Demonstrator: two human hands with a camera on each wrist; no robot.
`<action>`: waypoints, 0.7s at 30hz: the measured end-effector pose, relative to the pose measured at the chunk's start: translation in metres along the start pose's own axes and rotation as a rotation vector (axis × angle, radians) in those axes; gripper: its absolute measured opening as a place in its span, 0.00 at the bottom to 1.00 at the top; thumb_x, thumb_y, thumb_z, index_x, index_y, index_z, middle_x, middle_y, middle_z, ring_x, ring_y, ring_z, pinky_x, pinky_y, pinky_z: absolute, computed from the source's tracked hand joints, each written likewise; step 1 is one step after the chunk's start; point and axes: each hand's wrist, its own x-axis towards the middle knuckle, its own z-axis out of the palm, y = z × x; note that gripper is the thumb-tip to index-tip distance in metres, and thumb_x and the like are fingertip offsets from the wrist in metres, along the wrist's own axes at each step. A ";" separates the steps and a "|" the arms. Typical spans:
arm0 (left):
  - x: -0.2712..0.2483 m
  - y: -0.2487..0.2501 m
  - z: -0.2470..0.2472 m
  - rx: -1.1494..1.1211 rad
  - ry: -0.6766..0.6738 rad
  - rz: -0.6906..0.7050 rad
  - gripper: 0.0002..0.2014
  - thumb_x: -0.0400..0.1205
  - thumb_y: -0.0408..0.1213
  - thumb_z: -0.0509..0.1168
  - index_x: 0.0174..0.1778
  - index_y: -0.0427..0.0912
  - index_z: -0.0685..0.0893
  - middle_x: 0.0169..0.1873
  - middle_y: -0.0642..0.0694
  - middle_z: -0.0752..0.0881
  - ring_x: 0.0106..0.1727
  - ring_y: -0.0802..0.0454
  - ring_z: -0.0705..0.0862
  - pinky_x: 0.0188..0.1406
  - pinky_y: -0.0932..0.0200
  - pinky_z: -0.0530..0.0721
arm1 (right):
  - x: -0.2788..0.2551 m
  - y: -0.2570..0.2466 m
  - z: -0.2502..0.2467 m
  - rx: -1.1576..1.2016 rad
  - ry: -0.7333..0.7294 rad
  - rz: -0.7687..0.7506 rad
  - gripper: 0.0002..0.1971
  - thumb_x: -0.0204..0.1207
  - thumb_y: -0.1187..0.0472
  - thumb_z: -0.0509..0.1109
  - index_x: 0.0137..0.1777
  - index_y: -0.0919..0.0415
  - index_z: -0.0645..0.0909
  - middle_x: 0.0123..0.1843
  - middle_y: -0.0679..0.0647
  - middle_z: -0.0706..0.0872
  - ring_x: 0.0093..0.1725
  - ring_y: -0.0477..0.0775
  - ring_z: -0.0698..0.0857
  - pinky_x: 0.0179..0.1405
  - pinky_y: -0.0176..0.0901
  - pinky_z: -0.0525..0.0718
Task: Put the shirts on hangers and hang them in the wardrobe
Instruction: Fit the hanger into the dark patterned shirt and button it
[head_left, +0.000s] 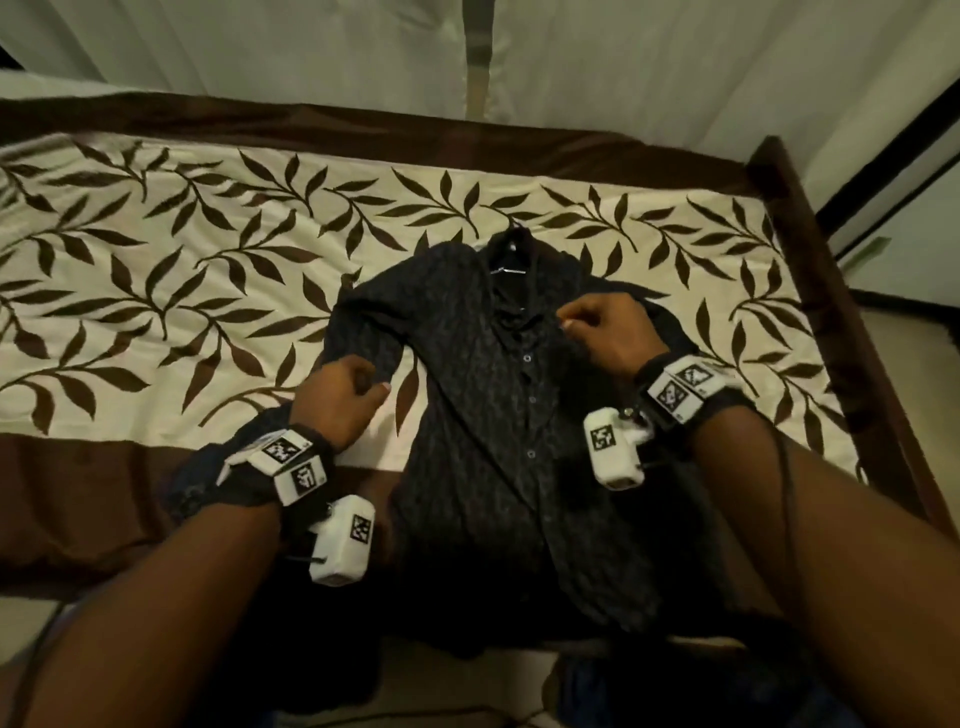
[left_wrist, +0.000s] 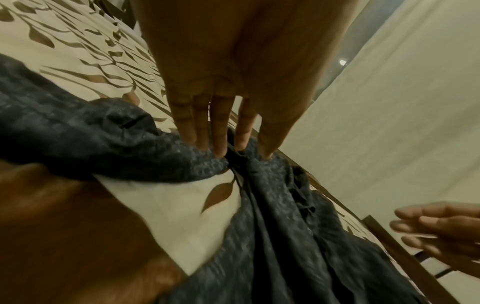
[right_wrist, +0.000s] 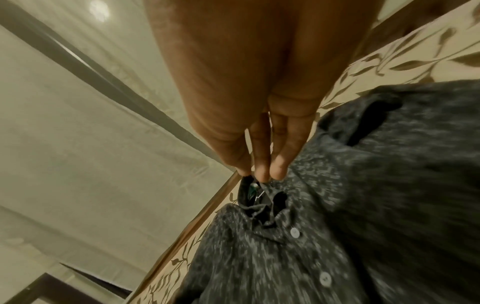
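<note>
The dark patterned shirt (head_left: 498, 426) lay face up on the leaf-print bedspread (head_left: 156, 270), collar toward the far side of the bed and hem hanging over the near edge, and I took the step in hand to be seating it on its hanger (head_left: 511, 270): a thin bar and a small hook showed inside and just beyond the open collar, though most of the hanger was hidden under the cloth. The left hand (head_left: 340, 397) sat at the shirt's left sleeve, fingers curled down into the fabric near the armpit, bunching it in a clenched hold; the left wrist view showed the fingertips (left_wrist: 218, 150) pressed into the gathered cloth. The right hand (head_left: 605, 332) hovered on the other side of the placket, just below the collar. From the right wrist view its fingertips (right_wrist: 262, 174) looked drawn together at the collar's edge, but whether they truly pinched the cloth I could not tell. The next move, I judged, called for drawing each shoulder squarely over the hanger's arms, then taking the hook and lifting the whole thing clear of the bed. No wardrobe showed in any view.
</note>
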 end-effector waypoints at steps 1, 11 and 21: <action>0.015 -0.004 -0.002 0.004 0.033 -0.006 0.20 0.82 0.47 0.70 0.66 0.40 0.84 0.59 0.39 0.88 0.61 0.38 0.85 0.60 0.49 0.79 | 0.022 -0.004 0.003 -0.025 -0.016 -0.016 0.10 0.80 0.64 0.72 0.58 0.60 0.89 0.55 0.56 0.92 0.57 0.53 0.88 0.59 0.38 0.79; 0.111 -0.033 0.033 0.141 0.166 -0.052 0.30 0.79 0.52 0.70 0.75 0.43 0.77 0.66 0.33 0.82 0.67 0.31 0.79 0.67 0.35 0.78 | 0.177 -0.004 0.067 -0.314 -0.094 -0.007 0.14 0.82 0.65 0.66 0.64 0.63 0.87 0.64 0.62 0.88 0.66 0.63 0.84 0.67 0.47 0.78; 0.131 -0.027 0.050 0.093 0.257 -0.156 0.22 0.81 0.47 0.71 0.70 0.45 0.80 0.70 0.32 0.73 0.72 0.30 0.68 0.70 0.34 0.70 | 0.217 0.014 0.101 -0.551 -0.129 -0.015 0.26 0.81 0.44 0.67 0.72 0.61 0.76 0.65 0.62 0.85 0.63 0.66 0.83 0.59 0.52 0.81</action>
